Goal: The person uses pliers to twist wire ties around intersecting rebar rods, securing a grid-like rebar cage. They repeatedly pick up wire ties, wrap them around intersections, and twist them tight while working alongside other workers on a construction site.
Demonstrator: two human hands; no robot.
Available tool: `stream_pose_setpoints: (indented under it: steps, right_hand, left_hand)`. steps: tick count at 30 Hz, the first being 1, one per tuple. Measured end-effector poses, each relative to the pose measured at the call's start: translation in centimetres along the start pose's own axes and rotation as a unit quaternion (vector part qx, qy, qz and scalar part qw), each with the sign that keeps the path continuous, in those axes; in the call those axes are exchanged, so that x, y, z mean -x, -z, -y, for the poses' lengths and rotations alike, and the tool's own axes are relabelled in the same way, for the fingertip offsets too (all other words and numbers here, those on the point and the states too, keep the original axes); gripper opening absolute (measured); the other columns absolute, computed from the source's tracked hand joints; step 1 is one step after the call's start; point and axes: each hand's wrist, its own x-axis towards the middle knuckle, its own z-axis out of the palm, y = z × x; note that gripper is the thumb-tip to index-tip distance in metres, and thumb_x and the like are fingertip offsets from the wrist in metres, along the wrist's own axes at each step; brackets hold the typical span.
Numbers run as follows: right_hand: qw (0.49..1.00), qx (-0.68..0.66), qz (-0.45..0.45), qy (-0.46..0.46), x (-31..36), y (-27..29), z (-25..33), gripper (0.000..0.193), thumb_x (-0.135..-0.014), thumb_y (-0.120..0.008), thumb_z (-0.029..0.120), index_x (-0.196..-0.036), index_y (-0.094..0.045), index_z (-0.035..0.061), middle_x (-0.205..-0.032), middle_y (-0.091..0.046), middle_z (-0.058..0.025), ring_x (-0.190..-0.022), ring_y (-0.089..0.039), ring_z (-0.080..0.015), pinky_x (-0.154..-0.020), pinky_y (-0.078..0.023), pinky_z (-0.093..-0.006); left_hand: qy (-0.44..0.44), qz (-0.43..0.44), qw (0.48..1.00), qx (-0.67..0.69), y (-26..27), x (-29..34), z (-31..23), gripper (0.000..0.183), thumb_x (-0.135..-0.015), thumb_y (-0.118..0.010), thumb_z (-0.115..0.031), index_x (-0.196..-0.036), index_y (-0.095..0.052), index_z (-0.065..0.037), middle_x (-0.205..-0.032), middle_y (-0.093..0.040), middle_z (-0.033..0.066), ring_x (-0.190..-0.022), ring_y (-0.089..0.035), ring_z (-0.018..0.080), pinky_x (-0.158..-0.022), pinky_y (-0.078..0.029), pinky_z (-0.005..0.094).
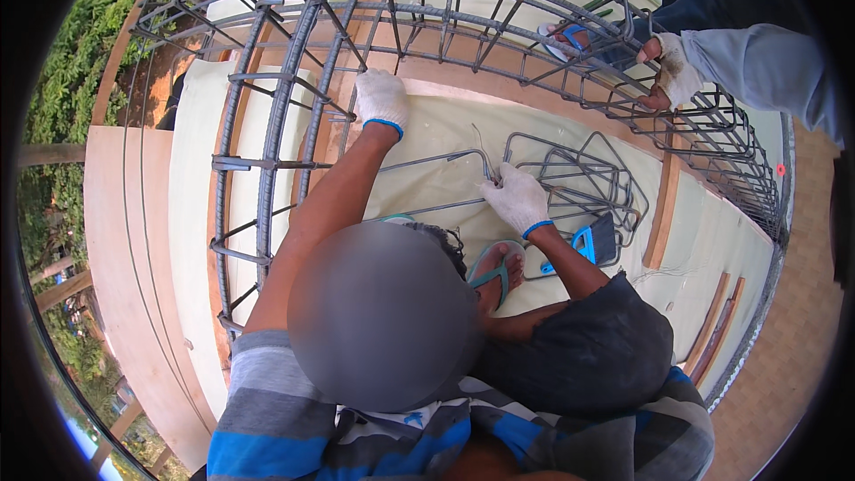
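My left hand (381,100), in a white knit glove with a blue cuff, is closed at the near side of the rebar cage (287,80), where tie bars end at its fingers. What those fingers hold is hidden. My right hand (518,198), gloved alike, pinches the bent corner of a steel stirrup (436,159). That stirrup's two long legs run left toward my left forearm, above the pale sheet. Beside my right hand lies a pile of loose bent stirrups (583,169). A blue-handled tool (581,245) with a dark flat part rests near my right forearm.
The cage curves across the top and down the right. A co-worker's gloved hand (674,74) is at its right part; their sandalled foot (570,38) stands behind it. Wooden strips (663,205) lie on the pale sheet (445,120). Plywood (116,214) and greenery border the left.
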Motion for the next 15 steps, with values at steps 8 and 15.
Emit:
stream_pose_setpoints:
  steps: [8, 15]
  right_hand:
    - [0.997, 0.032, -0.029, -0.059, -0.4, 3.0, -3.2, 0.043, -0.096, -0.061, 0.044, -0.108, -0.067, 0.0032, -0.096, -0.073, -0.0258, -0.096, -0.07, -0.0446, -0.082, -0.054, -0.0523]
    - [0.977, 0.062, 0.089, 0.184, -2.1, 9.3, 0.1, 0.037, -0.105, -0.053, 0.036, -0.115, -0.065, 0.0028, -0.104, -0.071, -0.0264, -0.1, -0.066, -0.0471, -0.086, -0.052, -0.0528]
  left_hand:
    - [0.099, -0.031, 0.946, 0.307, 0.2, -0.3, -1.8, 0.03, -0.091, -0.063, -0.031, -0.105, -0.072, -0.007, -0.099, -0.073, 0.0161, -0.098, -0.068, 0.0353, -0.085, -0.051, 0.0503]
    - [0.301, 0.136, 0.516, 0.791, -0.2, -3.3, -4.8, 0.053, -0.095, -0.052, -0.047, -0.119, -0.063, -0.002, -0.109, -0.069, 0.0194, -0.092, -0.068, 0.0293, -0.082, -0.053, 0.0437]
